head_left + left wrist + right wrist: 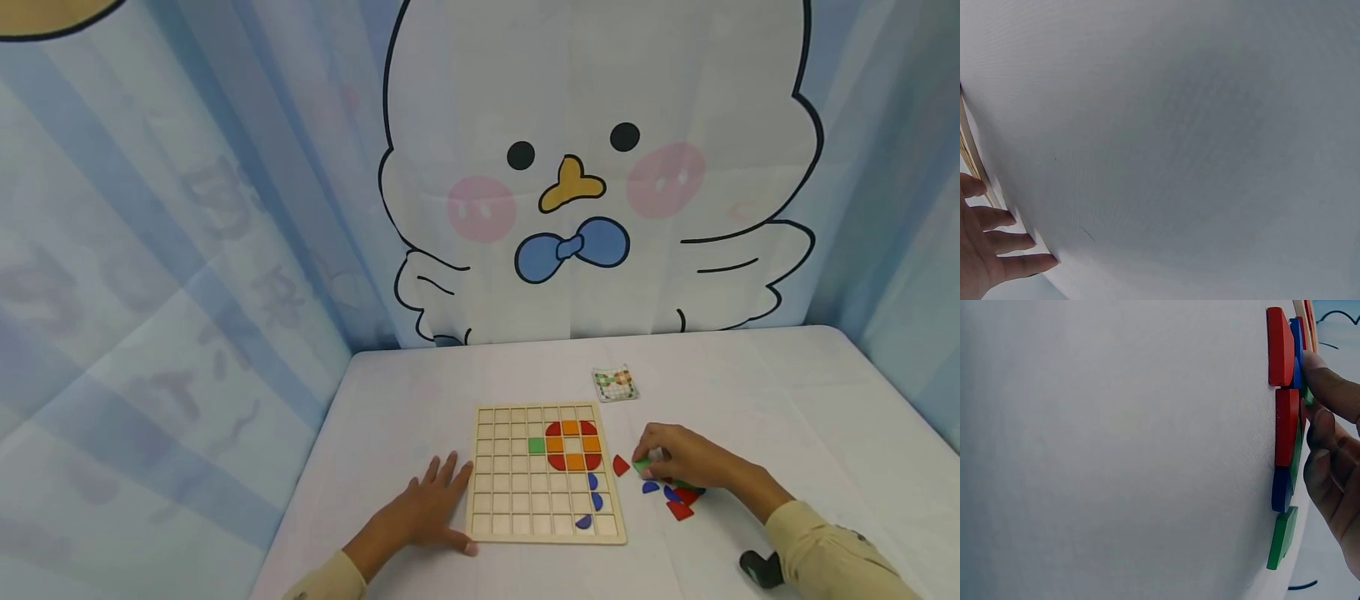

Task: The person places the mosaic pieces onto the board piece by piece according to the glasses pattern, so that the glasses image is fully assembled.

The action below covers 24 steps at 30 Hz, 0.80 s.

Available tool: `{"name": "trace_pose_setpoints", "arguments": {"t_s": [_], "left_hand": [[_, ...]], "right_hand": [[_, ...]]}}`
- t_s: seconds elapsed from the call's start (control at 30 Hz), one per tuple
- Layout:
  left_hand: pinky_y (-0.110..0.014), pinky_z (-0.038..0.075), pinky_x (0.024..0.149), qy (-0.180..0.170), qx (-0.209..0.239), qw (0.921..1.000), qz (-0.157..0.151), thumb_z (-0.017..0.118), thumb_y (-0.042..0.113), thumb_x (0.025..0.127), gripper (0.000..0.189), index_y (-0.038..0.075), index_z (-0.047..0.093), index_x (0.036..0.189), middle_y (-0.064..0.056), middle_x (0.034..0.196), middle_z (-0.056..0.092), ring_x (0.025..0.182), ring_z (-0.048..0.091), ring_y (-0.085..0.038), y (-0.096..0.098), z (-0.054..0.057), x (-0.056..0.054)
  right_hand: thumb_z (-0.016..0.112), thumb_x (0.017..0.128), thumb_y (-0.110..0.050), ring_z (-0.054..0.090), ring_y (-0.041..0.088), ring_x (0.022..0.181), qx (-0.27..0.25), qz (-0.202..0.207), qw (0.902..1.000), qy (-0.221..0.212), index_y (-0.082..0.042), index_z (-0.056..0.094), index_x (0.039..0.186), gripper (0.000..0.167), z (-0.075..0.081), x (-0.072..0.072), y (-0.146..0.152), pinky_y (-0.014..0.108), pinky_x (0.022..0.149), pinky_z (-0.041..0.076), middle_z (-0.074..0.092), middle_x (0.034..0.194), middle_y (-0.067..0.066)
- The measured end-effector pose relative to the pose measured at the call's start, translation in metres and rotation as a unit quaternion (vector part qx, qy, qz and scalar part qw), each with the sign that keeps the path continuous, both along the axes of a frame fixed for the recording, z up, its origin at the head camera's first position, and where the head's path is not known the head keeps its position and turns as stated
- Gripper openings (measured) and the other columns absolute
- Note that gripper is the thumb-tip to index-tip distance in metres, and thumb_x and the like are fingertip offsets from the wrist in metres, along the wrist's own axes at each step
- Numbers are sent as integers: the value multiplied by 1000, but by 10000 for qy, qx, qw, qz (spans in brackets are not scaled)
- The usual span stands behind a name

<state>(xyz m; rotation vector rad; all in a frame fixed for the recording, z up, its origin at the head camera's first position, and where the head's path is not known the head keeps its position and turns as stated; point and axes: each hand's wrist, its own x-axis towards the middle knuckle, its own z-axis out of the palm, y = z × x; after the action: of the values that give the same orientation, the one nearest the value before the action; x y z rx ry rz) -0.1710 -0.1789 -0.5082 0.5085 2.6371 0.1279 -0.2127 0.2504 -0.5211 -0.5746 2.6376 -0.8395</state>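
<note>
A square wooden grid board [510, 479] lies on the table with colored pieces in it. Red quarter-circles [553, 428] and orange squares [570, 427] form a ring at its upper right, with a green square [536, 446] to the left. Blue half-circles [597, 502] sit lower down on the board. My left hand [427, 510] lies spread at the board's left edge, fingertips and thumb by the frame. Right of the board, my right hand [688, 454] pinches a green piece [641, 467] between thumb and finger; the hand partly covers it.
Beneath and in front of the right hand are loose red pieces [680, 510], blue half-circles [651, 487] and green pieces [1282, 539]. A red quarter-circle [621, 465] lies beside the board. A patterned card [615, 384] lies behind it. Near the right sleeve is a black object [761, 569].
</note>
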Motion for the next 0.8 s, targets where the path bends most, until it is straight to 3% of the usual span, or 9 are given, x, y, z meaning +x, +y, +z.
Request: {"name": "trace_pose_setpoints", "arguments": {"t_s": [0.27, 0.53, 0.7, 0.8], "left_hand": [[-69, 33, 111, 31, -12, 10000, -47, 74, 76, 67, 122, 15, 24, 160, -20, 167, 16, 151, 19, -48, 0, -1, 0], [-69, 34, 111, 49, -17, 10000, -62, 74, 76, 67, 122, 15, 24, 160, -20, 167, 16, 151, 19, -48, -1, -3, -1], [-69, 33, 111, 49, -19, 10000, -81, 73, 76, 67, 123, 14, 24, 160, -20, 167, 16, 151, 19, -48, -1, -4, -1], [-69, 33, 111, 57, -2, 9999, -95, 73, 77, 67, 123, 14, 24, 161, -20, 167, 16, 151, 19, -48, -1, -4, -1]], "right_hand": [[80, 86, -26, 55, 13, 90, 1, 12, 10000, -1, -21, 70, 98, 17, 2, 2, -1, 36, 86, 56, 66, 100, -9], [80, 86, -27, 54, 12, 79, -106, -125, 9994, -304, -22, 71, 101, 18, -1, 2, -3, 22, 70, 51, 61, 85, -8], [76, 90, -29, 54, 10, 69, -376, 54, 9987, -340, -20, 71, 106, 19, -1, -1, -5, 21, 61, 49, 59, 79, -5], [73, 93, -26, 54, 9, 68, -537, 188, 9980, -265, -19, 73, 107, 16, 0, -3, -7, 22, 60, 50, 63, 85, -6]]}}
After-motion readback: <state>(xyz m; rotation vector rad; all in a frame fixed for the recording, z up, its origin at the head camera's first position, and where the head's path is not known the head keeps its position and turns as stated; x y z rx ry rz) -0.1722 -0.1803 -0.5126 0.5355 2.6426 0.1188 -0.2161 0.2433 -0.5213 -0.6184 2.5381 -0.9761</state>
